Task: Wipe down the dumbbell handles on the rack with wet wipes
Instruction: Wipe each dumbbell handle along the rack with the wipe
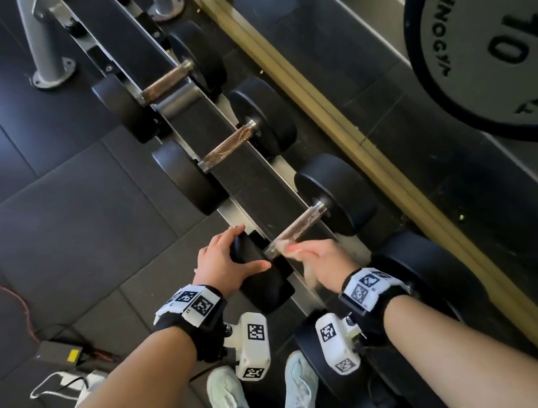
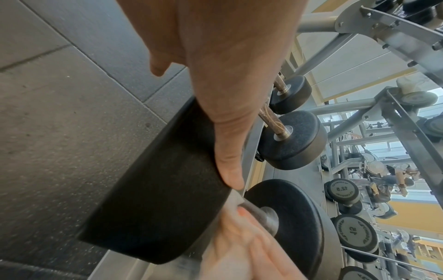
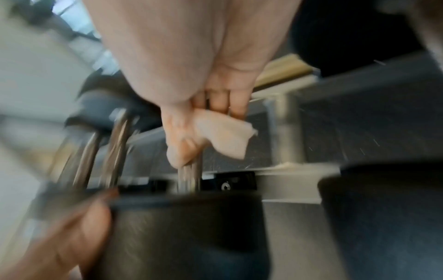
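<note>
The nearest dumbbell lies across the black rack rail [image 1: 250, 178]. Its metal handle [image 1: 301, 225] runs from the near black head [image 1: 265, 285] to the far head [image 1: 338, 194]. My left hand [image 1: 248, 248] grips the near head [image 2: 163, 189], fingers over its far side and thumb [image 2: 230, 161] along its edge. My right hand [image 1: 296, 251] holds a crumpled white wet wipe [image 3: 227, 136] against the near end of the handle [image 3: 189, 176], thumb on top. In the blurred right wrist view the right hand [image 3: 189, 136] pinches the wipe around the bar. The left hand [image 2: 195, 126] fills the top of its own view.
Two more dumbbells [image 1: 241, 142] [image 1: 167, 83] with brownish handles sit farther along the rail. A bigger dumbbell [image 1: 425, 271] lies to the right of my right wrist. A "10" weight plate [image 1: 496, 33] hangs top right beyond a wooden strip [image 1: 316, 110]. A power adapter [image 1: 57, 354] and cables lie on the floor at left.
</note>
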